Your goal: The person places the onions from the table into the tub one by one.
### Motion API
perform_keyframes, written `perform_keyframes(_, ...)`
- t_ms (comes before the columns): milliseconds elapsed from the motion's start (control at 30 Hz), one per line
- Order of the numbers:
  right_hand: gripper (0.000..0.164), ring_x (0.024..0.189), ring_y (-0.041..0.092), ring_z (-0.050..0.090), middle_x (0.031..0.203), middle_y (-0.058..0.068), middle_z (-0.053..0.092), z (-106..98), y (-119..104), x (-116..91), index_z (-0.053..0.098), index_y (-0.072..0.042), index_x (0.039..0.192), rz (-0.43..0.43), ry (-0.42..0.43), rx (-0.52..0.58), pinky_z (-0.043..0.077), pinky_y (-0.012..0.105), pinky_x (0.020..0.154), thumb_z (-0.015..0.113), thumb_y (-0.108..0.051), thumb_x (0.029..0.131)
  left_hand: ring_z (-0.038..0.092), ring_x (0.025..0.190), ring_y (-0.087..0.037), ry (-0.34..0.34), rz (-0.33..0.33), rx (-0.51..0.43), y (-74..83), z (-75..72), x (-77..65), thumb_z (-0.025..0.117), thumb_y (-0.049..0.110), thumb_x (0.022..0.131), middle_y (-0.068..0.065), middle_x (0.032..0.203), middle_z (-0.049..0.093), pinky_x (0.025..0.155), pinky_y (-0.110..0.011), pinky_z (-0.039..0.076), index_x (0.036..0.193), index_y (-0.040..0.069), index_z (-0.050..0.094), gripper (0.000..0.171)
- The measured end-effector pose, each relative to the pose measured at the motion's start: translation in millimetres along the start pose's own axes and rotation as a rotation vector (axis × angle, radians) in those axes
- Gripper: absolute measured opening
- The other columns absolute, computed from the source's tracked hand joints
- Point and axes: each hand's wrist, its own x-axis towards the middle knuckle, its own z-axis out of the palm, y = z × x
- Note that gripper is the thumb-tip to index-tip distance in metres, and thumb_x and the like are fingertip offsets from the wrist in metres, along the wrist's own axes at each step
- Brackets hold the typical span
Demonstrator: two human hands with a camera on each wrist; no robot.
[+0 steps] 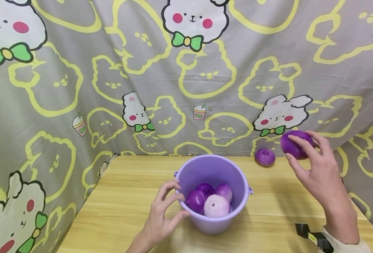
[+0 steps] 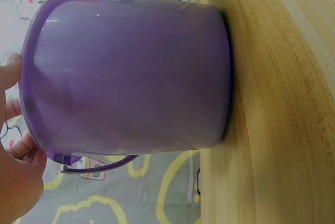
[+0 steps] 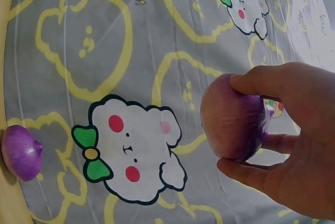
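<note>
A purple bucket point(image 1: 212, 225) stands upright on the table, with several onions inside: purple ones point(image 1: 195, 201) and a paler one point(image 1: 217, 206) on the near side. My left hand point(image 1: 162, 211) holds the bucket's rim at its left side, fingertips over the edge and thumb outside. The left wrist view shows the bucket's smooth wall point(image 2: 131, 77) and that hand point(image 2: 21, 177) at the rim. Up at the right, my right hand point(image 1: 320, 168) grips a purple onion point(image 3: 233, 119) above the table, thumb and fingers around it. Another purple onion point(image 1: 264, 157) lies on the table to its left.
The wooden table point(image 1: 126, 196) ends at a grey curtain point(image 1: 161, 80) with yellow outlines and white cartoon animals. A black strap with a yellow label point(image 1: 313, 238) shows at the right wrist. The bucket's handle point(image 2: 104, 166) hangs at its side.
</note>
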Motion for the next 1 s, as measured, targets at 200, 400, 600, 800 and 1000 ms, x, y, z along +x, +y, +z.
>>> perform_keyframes(200,0.055,0.123,0.046,0.045,0.153,0.021,0.039,2.8,-3.8,0.9,0.066,-0.013,0.135,-0.017,-0.008,0.002,0.045,0.066,0.078,0.080,-0.001,0.084,0.053,0.127,-0.038,0.001,0.008,-0.005,1.9,-0.4,1.7,0.080,0.031,0.090,-0.015,0.122,0.056,0.117,-0.036,0.040,0.101,0.012,0.067,0.026)
perform_keyframes(400,0.056,0.120,0.045,0.046,0.152,0.021,0.041,7.1,-7.6,1.4,0.067,-0.014,0.133,-0.049,-0.005,0.007,0.045,0.062,0.076,0.082,0.000,0.081,0.053,0.127,-0.037,0.002,0.013,-0.005,3.4,-0.8,3.2,0.080,0.031,0.090,-0.015,0.121,0.055,0.117,-0.036,0.041,0.101,0.012,0.067,0.026)
perform_keyframes(600,0.058,0.120,0.043,0.048,0.152,0.019,0.042,11.0,-12.3,1.9,0.067,-0.014,0.133,-0.067,-0.002,0.018,0.045,0.063,0.080,0.084,-0.001,0.079,0.053,0.126,-0.038,0.001,0.009,-0.002,2.6,-0.9,2.1,0.080,0.031,0.090,-0.014,0.121,0.055,0.117,-0.036,0.041,0.101,0.012,0.066,0.026)
perform_keyframes(800,0.059,0.119,0.050,0.050,0.152,0.020,0.042,11.8,-15.9,1.9,0.068,-0.015,0.133,-0.087,-0.015,0.016,0.047,0.065,0.076,0.084,-0.002,0.078,0.053,0.126,-0.040,-0.001,0.000,-0.002,1.7,-0.9,0.7,0.080,0.031,0.090,-0.014,0.122,0.055,0.117,-0.036,0.040,0.101,0.013,0.066,0.026)
perform_keyframes(1000,0.061,0.125,0.048,0.049,0.155,0.015,0.040,13.9,-18.2,1.7,0.067,-0.017,0.135,-0.108,-0.037,0.031,0.049,0.023,0.099,0.085,-0.001,0.079,0.053,0.127,-0.039,-0.004,-0.007,0.000,1.0,-0.6,0.2,0.080,0.031,0.090,-0.014,0.122,0.055,0.117,-0.036,0.040,0.102,0.013,0.066,0.026)
